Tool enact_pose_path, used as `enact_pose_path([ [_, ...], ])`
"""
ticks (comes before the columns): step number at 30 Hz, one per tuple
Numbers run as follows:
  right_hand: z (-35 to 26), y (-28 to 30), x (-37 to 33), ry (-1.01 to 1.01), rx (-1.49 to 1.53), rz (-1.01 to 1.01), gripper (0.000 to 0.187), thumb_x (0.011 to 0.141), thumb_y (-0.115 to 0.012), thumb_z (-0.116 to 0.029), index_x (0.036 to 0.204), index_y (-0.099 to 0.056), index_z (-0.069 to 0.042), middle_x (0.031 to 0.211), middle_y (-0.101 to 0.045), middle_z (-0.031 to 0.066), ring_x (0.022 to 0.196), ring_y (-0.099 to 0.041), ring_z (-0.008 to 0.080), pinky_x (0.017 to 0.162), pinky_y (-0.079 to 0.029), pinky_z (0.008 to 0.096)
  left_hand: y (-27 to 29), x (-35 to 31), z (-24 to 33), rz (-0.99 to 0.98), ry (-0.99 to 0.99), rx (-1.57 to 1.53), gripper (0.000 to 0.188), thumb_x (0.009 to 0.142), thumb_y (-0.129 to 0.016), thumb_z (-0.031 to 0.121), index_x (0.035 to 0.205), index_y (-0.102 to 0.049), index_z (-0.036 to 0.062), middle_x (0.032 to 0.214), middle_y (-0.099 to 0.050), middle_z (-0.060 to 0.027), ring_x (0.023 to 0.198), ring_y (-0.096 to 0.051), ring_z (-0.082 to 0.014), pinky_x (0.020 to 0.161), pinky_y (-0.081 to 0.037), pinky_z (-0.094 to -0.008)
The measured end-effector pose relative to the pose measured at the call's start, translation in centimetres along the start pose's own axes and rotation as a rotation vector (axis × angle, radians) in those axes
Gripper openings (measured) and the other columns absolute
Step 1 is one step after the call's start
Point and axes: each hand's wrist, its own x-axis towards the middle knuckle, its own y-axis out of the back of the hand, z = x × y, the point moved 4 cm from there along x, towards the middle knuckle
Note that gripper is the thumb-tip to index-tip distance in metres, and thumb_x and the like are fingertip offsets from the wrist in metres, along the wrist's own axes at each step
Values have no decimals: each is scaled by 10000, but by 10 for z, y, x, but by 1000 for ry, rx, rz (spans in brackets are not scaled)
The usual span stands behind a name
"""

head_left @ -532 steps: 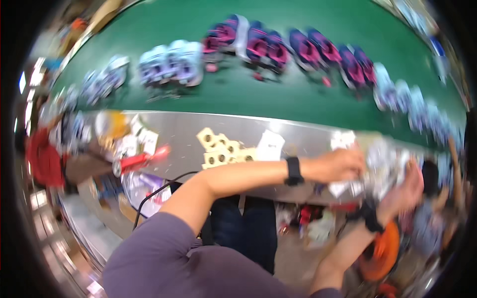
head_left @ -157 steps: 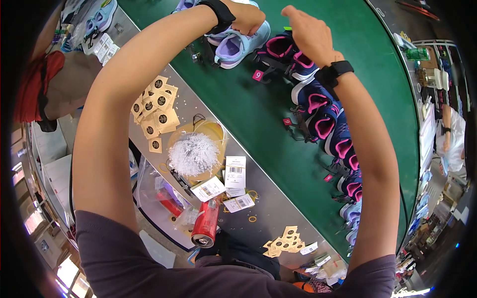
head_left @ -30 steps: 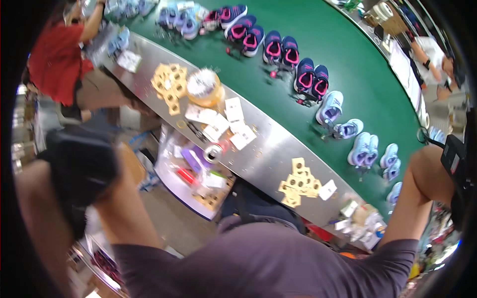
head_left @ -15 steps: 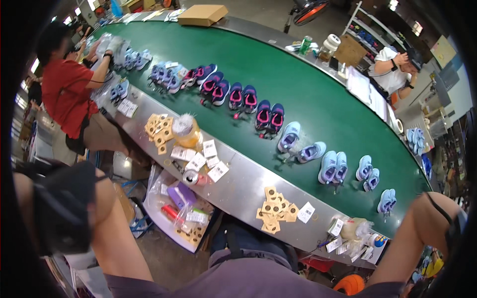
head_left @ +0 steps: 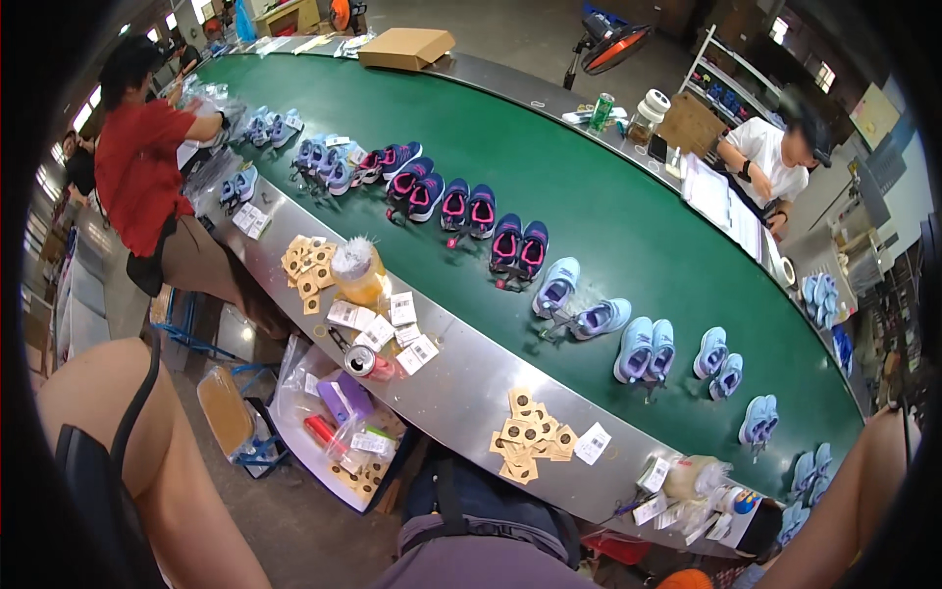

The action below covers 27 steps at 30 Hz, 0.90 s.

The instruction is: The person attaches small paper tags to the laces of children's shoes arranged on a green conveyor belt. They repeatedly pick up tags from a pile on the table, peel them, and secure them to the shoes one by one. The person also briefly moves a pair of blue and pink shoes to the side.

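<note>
Both my arms are raised and bent at the sides of the view, and my hands lie outside it. My left arm (head_left: 186,491) is at the lower left, with a black cord and a dark strap-like piece beside it. At the right edge, my right arm (head_left: 852,496) rises past the end of the bench. Ahead, pairs of light blue sneakers (head_left: 646,350) and navy-and-pink sneakers (head_left: 518,245) stand in a row on the green conveyor belt (head_left: 549,157). A pile of tan paper sachets (head_left: 530,432) and a white label (head_left: 592,444) lie on the metal ledge before me.
Along the ledge stand a tub (head_left: 359,270), loose tags, an opened can (head_left: 363,361) and a tag-filled container (head_left: 692,478). A bin (head_left: 368,504) sits below. A person in red (head_left: 147,157) handles plastic bags at left; another in white (head_left: 770,157) stands across the belt.
My view has shifted slightly, and my left arm has swung outward, its dark strap moving lower. The person in white has lowered both hands from the head. More light blue shoes show at right.
</note>
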Motion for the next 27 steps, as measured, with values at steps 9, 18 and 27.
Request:
enact_pose_path([
  [9,15,11,38,173,-26,104,261,884,-557,-159,1116,-584,-42,941,-606,84,855,-588,182,750,-462,286,55,24,-27,120,-26,91,247,891,-518,155,1090,-602,36,1042,-647,-68,957,-587,-173,878,-433,-307],
  [18,202,-93,171,-129,196,723,248,888,-548,-153,1108,-587,-45,913,-603,80,829,-588,176,726,-463,278,76,118,-371,776,220,-189,228,900,-503,140,1073,-609,37,1028,-654,-64,953,-590,-174,883,-430,-307],
  [27,379,-469,212,-412,332,-76,392,863,-616,-246,1151,-554,13,1108,-610,183,1060,-568,282,926,-422,347,-230,158,-563,440,578,-158,449,811,-657,250,1165,-570,-10,1114,-614,-167,1018,-580,-298,929,-424,-362],
])
